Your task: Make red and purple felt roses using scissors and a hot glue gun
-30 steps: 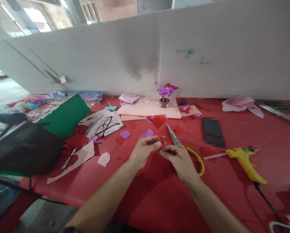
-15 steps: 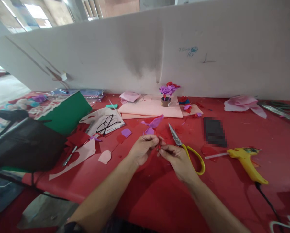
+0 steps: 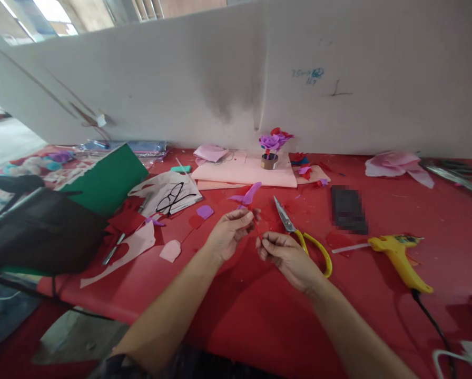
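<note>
A thin red paper-wrapped stem (image 3: 257,227) stretches between my two hands. My left hand (image 3: 233,231) is closed, pinching its upper end between thumb and fingers. Lower down and to the right, my right hand (image 3: 281,255) grips the other end in a pinch. Purple petals (image 3: 251,196) stick up just beyond my left fingertips; whether they join the stem is hard to see. Beside my right hand lie scissors with yellow handles (image 3: 318,252), their blades pointing away.
A yellow glue gun (image 3: 397,258) and a dark pixelated rectangle (image 3: 348,210) lie to the right. Behind, purple and red paper flowers stand in a small brown pot (image 3: 269,162) on pink sheets (image 3: 228,175). Glasses (image 3: 175,199), paper scraps (image 3: 170,251) and a black bag (image 3: 42,231) are left.
My hands have moved apart, the right one lower, so a length of red stem now shows between them. The purple petals have turned more upright.
</note>
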Tool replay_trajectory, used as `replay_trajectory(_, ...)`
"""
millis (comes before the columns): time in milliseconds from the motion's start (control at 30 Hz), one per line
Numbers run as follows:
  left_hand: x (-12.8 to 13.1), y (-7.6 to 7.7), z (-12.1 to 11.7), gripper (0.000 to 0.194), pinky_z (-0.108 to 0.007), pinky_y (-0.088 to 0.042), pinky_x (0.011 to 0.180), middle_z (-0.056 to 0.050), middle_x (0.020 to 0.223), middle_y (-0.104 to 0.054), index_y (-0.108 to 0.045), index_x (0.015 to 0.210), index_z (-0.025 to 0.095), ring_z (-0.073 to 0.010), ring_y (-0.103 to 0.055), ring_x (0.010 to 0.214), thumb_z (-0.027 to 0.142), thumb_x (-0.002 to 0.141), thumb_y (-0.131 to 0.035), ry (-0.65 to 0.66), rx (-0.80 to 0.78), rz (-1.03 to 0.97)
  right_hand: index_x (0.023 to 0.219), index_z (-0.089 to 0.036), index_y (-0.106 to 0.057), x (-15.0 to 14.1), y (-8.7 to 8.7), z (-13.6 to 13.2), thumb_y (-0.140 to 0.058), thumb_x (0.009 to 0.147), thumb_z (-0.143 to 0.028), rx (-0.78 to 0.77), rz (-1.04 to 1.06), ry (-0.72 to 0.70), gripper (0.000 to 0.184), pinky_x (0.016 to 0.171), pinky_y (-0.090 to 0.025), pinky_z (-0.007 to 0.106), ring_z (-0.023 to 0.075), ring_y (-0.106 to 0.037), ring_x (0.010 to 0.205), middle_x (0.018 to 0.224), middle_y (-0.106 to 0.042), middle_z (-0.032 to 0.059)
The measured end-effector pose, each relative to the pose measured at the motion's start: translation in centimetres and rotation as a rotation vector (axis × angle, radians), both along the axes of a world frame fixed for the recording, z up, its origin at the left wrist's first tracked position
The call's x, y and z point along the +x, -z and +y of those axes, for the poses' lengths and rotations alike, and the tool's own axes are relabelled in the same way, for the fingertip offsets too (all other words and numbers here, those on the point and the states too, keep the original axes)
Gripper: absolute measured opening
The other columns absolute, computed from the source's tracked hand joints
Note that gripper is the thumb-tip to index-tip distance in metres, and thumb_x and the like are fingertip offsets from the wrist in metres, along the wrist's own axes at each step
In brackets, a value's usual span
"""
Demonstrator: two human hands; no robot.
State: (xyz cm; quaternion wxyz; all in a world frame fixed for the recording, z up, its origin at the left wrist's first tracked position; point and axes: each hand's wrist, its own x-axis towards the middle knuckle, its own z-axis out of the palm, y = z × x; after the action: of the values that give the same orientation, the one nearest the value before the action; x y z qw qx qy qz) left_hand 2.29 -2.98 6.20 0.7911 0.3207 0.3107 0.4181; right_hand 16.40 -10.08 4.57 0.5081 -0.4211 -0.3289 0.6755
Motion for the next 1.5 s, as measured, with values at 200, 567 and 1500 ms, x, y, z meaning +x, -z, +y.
replay_trajectory(200,0.1,0.2,-0.1,0.027,-0.022,-0.043,0.060,0.003,0.063,-0.062,-0.064,0.065,0.014,-0.0075,-0.055,0.057,0.022,0.051,-0.085,-0.040,-0.092,0.056,0.087,-0.019,-0.069,0.1,0.0,0.0,-0.072,0.072,-0.040,0.132,-0.305,0.147,0.025,0.078,-0.046,0.032,0.0173,-0.061,0.079,0.083,-0.069,0.0041)
replay_trajectory(567,0.7,0.2,-0.4,0.032,-0.022,-0.041,0.063,0.004,0.057,-0.057,-0.061,0.058,0.014,-0.0066,-0.050,0.056,0.024,0.043,-0.089,0.001,-0.083,0.099,0.085,-0.018,-0.070,-0.6,-0.3,-0.2,-0.067,0.076,-0.035,0.238,-0.589,0.321,0.019,0.076,-0.050,0.033,0.0183,-0.065,0.076,0.085,-0.073,0.0054)
replay_trajectory(1500,0.1,1.4,0.9,0.027,-0.024,-0.047,0.064,-0.002,0.068,-0.069,-0.069,0.067,0.012,-0.0096,-0.062,0.059,0.021,0.048,-0.087,-0.003,-0.097,0.193,0.114,0.003,-0.058,16.4,1.5,-8.0,-0.050,0.072,-0.029,-0.605,-1.823,0.544,0.054,0.073,-0.043,0.060,0.0533,-0.054,0.103,0.106,-0.058,0.0376)
